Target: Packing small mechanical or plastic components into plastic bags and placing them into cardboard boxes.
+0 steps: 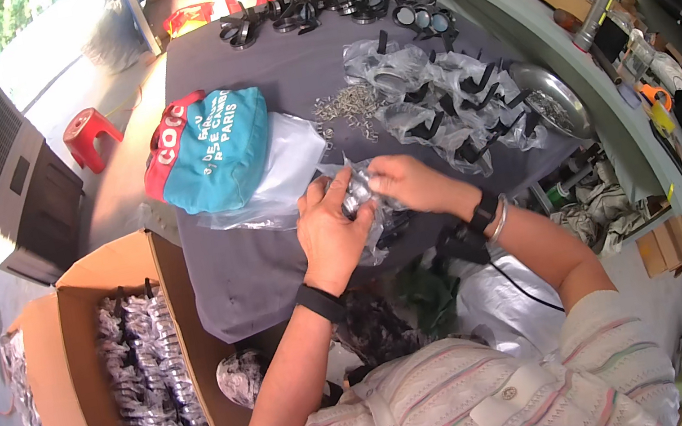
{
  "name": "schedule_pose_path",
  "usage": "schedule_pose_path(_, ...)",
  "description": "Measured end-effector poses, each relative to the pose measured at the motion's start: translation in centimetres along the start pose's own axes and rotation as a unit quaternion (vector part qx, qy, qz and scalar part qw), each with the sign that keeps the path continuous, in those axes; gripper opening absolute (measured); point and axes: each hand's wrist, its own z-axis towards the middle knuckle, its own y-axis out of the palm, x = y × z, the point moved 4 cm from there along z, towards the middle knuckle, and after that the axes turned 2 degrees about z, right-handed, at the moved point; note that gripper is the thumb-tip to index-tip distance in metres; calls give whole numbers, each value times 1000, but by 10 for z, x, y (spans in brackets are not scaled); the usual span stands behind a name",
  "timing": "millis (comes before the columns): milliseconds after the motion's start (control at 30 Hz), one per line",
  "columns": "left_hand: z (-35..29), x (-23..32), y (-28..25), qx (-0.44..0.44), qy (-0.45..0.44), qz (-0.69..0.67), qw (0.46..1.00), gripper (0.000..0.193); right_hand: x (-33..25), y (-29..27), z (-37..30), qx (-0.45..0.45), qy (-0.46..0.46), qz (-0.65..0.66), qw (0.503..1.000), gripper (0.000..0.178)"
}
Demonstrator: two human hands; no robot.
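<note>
The head view shows two hands meeting over the near side of one desk (234,277) covered in grey cloth. The left hand (329,231) curls its fingers and thumb around one small clear-wrapped piece (355,196); the right hand (420,187), fingers bent together, pinches the wrap at the right. The piece is between the hands, just above the desk; it seems shiny and rounded, though glare and fingers hide its full shape.

Each wrist wears one black band, and the right also one silver bracelet (499,220). Beyond the hands lies one loose pile of small metal parts (345,108). To its right is one spread of bagged pieces with black straps (440,100), too tangled to count, and near it one round metal bowl (565,88). On the left, one teal-and-red bag (231,146) lies against white plastic sheeting (294,153). A crowded row of black round-framed pieces (305,9) lines the far edge. On the floor are one red stool (84,133) and one open cardboard box (92,375) holding rows of wrapped pieces.
</note>
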Motion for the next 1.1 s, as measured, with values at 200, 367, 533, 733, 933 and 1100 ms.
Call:
schedule_pose_path(200,1,5,2,-10,17,20,1000,53,33,-53,44,91,-25,-489,867,14)
schedule_pose_path(367,0,2,4,-4,12,7,1000,53,54,-55,53,-26,109,-564,819,12)
schedule_pose_path(533,-3,-1,-2,-8,-6,1,1000,52,3,-50,25,45,-68,-375,923,11)
schedule_pose_path(733,-1,-5,4,4,7,-19,1000,54,15,-29,10,-158,101,42,981,19)
schedule_pose_path(933,6,-5,9,25,5,-140,990,58,22,-24,2,-152,71,104,980,33)
schedule_pose_path(1100,9,-18,-19,-54,22,-21,998,59,7,2,17,-202,49,154,966,39)
